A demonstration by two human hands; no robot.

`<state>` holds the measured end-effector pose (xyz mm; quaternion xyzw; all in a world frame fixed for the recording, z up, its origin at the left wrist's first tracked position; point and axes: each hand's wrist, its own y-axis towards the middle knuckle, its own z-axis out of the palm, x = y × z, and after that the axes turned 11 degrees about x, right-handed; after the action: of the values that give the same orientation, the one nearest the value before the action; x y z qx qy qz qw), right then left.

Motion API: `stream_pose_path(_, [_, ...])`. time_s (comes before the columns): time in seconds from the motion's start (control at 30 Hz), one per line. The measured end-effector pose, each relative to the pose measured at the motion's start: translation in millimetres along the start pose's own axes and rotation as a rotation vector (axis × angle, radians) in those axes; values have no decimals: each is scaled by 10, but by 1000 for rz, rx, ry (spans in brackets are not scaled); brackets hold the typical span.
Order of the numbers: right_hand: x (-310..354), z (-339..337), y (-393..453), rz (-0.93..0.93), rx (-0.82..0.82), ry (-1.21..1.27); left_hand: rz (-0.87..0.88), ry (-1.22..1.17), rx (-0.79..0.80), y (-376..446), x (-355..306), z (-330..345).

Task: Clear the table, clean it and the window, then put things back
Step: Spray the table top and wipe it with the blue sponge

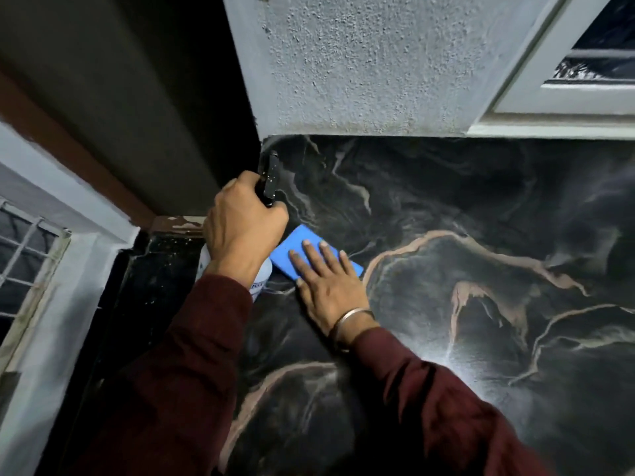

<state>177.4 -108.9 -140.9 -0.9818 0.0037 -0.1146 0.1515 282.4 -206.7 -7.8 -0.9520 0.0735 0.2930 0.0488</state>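
Observation:
A black marble table (464, 207) with tan veins fills the right and lower part of the view. My right hand (326, 280) lies flat, fingers spread, pressing a blue cloth (299, 243) onto the table near its far left corner. My left hand (242, 228) is closed around a spray bottle; its black nozzle (269, 180) sticks up above my knuckles and its white body (263, 280) shows below my wrist. A white-framed window (567, 84) sits at the top right, behind the table.
A rough grey wall (371, 63) runs along the table's far edge. A dark door or panel (137, 97) with a brown frame stands to the left. Another barred window (24, 255) is at the far left. A bright light patch lies on the table (481, 369).

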Motion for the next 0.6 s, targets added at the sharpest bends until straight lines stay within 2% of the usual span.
stream_pose_path(0.23, [-1832,-439,73,339,-87,65,32,30,12,304,-686,604])
stream_pose_path(0.47, [-3842,-708,-609,725,-237,75,26,48,6,499,-1366,1100])
stream_pose_path(0.53, [-4056,-753,-735,857,-267,150,19,47,-6,529,-1435,1151])
stream_pose_path(0.6, [-3978,-746,-652,887,-287,204,17,41,-18,560,-1463,1182])
